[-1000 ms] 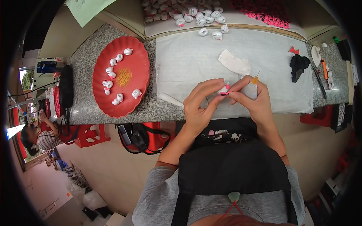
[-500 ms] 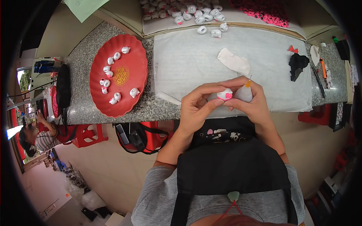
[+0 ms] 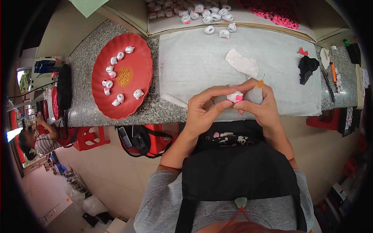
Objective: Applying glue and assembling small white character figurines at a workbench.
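Note:
My left hand (image 3: 203, 110) is closed, pinching a small white figurine (image 3: 233, 96) with a pink patch on its side between thumb and fingers. Curled around a translucent squeeze bottle (image 3: 254, 95) is my right hand (image 3: 266, 108). An orange collar and a thin needle tip the bottle, pointing up and away from the figurine. The right thumb and fingertips also reach the figurine's right side. Both hands are above the near edge of a white sheet (image 3: 190, 58). A torn piece of white tissue (image 3: 241, 64) lies just beyond them.
A red scalloped tray (image 3: 134, 89) holds several white figurines at the left. More figurines (image 3: 215, 16) and pink pieces (image 3: 268, 11) fill a shelf at the back. Black cloth (image 3: 308, 69) and an orange pen-like tool (image 3: 333, 71) lie right. Another person (image 3: 39, 141) sits far left.
The figurine has shifted slightly right in my fingers. The bottle's needle has tilted a little further right. Both hands keep their grip.

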Tool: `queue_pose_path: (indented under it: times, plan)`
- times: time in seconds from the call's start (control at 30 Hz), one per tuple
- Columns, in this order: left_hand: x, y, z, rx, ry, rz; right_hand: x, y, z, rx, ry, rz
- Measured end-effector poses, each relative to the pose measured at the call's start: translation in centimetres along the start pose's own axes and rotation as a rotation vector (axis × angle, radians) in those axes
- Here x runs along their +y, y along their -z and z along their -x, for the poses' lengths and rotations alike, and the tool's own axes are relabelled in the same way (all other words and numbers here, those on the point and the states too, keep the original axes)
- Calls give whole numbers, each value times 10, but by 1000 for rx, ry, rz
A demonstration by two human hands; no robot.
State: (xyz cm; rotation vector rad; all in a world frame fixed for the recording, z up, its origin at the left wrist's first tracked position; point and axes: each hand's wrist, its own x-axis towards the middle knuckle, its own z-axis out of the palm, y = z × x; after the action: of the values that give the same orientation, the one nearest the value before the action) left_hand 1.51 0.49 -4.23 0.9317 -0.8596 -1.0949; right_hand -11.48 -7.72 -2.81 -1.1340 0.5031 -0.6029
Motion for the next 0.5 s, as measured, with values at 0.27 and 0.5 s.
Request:
queue_pose_path:
  times: [0.27, 0.5]
  plan:
    - [-6, -2, 4, 73, -38, -17, -3, -2, 1, -4, -40, -4]
    - [-10, -1, 2, 67, -27, 53, -2, -2, 1, -3, -26, 23]
